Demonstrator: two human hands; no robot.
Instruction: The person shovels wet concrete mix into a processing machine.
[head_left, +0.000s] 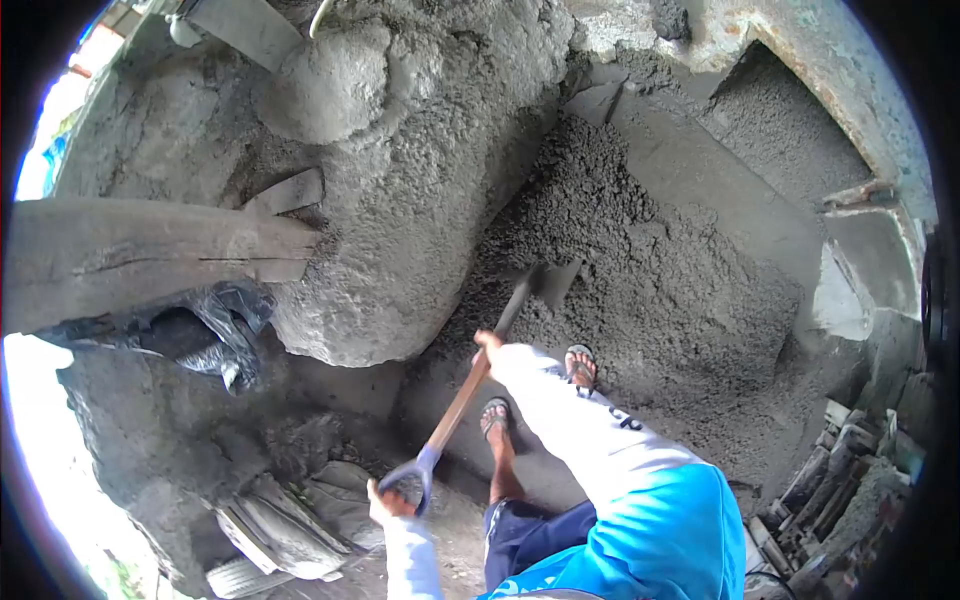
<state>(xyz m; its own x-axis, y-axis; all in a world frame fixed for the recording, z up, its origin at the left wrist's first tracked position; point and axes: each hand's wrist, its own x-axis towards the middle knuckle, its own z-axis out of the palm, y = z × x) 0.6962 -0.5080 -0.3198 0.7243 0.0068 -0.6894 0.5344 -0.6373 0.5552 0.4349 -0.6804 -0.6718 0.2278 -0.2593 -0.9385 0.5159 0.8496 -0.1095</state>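
Observation:
A shovel [462,405] with a wooden shaft slants across the middle of the view. My left hand [388,500] is closed around its grey-blue D-shaped grip at the lower end. Further up, my right hand [487,345] wraps round the shaft close to where the metal begins. The blade [555,285] rests against a heap of wet grey concrete mix [690,300] and looks slightly blurred. Both of my arms are in white sleeves, and my sandalled feet stand beside the shaft, one at the edge of the mix.
A large rough concrete mass [390,250] bulges on the left of the heap. Beyond it, a thick wooden beam [150,255] juts in above a black plastic sheet [215,335]. Scrap wood pieces [835,480] are piled at lower right; folded sacks [285,530] lie at lower left.

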